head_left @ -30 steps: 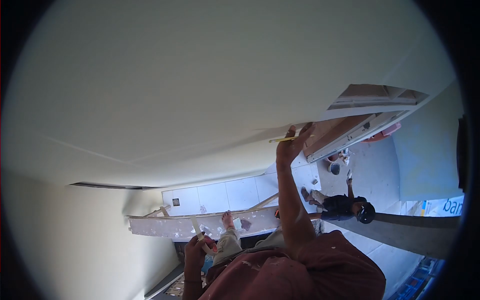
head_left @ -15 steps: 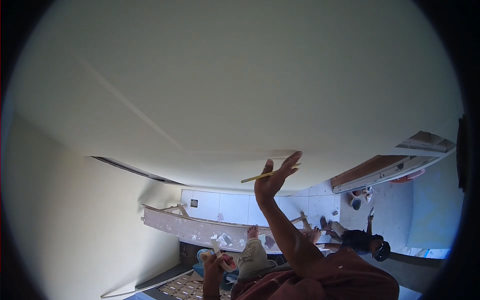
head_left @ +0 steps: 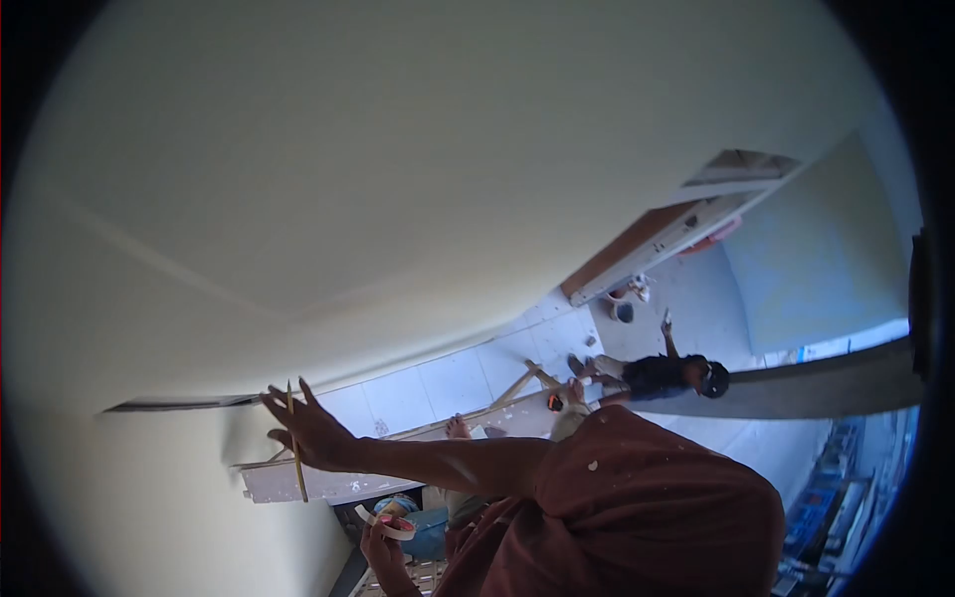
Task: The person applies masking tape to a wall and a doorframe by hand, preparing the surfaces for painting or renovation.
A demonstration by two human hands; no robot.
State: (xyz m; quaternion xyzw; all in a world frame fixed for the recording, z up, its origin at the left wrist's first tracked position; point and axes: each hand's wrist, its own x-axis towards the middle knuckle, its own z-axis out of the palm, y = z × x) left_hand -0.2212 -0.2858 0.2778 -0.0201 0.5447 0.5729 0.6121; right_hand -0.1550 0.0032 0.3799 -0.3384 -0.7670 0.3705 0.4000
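Observation:
My right hand (head_left: 316, 435) reaches far left across the pale wall (head_left: 448, 179), its fingers spread toward the wall's lower edge. A thin yellow pencil (head_left: 300, 470) is tucked between those fingers, crossing the palm. Low in the view, my left hand (head_left: 376, 549) grips a roll of masking tape (head_left: 400, 530) with a red core, and a short loose end sticks up from it. On the wall runs a faint paler strip (head_left: 159, 261) that bends near its middle.
Below me is a paint-spattered plank (head_left: 383, 485) on wooden supports, with my bare foot (head_left: 457, 428) on it. A person in dark clothes (head_left: 657, 378) is on the floor to the right, near buckets (head_left: 622, 312). A doorway frame (head_left: 657, 244) stands at right.
My right hand has swung left along the wall with the pencil, which now points upward. My view has turned, and the left hand still holds the tape roll.

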